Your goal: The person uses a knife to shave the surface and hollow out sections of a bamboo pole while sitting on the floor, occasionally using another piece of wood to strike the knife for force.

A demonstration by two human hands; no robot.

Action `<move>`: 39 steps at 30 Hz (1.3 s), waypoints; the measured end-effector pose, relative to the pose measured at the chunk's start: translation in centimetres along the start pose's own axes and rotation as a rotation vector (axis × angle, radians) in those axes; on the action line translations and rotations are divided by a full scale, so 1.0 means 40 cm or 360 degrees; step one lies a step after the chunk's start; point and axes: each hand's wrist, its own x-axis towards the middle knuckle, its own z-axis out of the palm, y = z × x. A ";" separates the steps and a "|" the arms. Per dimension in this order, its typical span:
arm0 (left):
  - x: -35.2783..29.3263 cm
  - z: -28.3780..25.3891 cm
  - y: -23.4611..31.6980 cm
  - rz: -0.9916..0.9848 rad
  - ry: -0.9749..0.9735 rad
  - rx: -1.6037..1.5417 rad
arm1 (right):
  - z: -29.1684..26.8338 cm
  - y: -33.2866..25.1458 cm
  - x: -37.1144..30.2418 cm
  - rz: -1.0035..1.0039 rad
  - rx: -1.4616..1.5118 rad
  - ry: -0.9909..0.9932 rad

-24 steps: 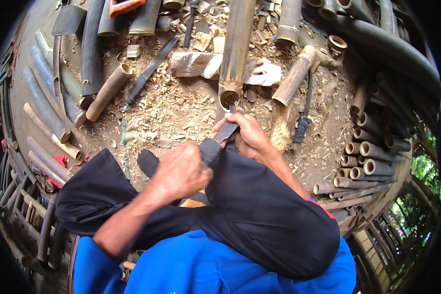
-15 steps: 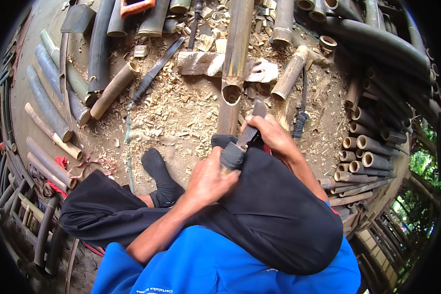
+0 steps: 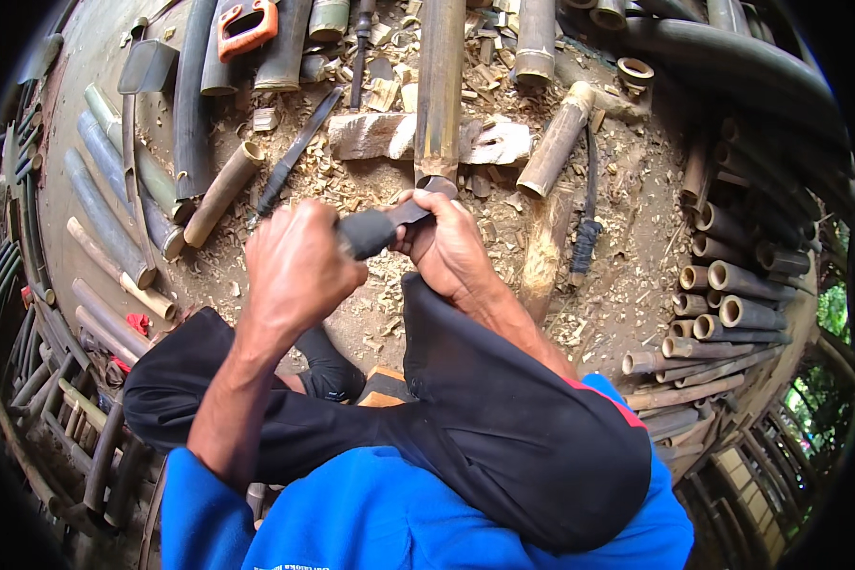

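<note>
Left hand grips knife; right hand pinches blade | tube at 12 o'clock | likely rim-trimming | next stroke needs steady angle

The cylindrical knife handle is dark grey, the far bamboo tube streaked brown, the far-left looped saw handle orange, the near cloth trousers black.

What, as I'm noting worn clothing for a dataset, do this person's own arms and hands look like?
The left hand and right hand are bare: no gloves or watch show. The left forearm and right forearm are also uncovered. A plain blue left sleeve ends near the elbow; the right sleeve is mostly hidden.
</note>
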 end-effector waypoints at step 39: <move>0.246 0.241 0.217 0.1369 0.0182 -0.1230 | 0.033 -0.365 -0.020 -0.0297 -0.3846 -0.0023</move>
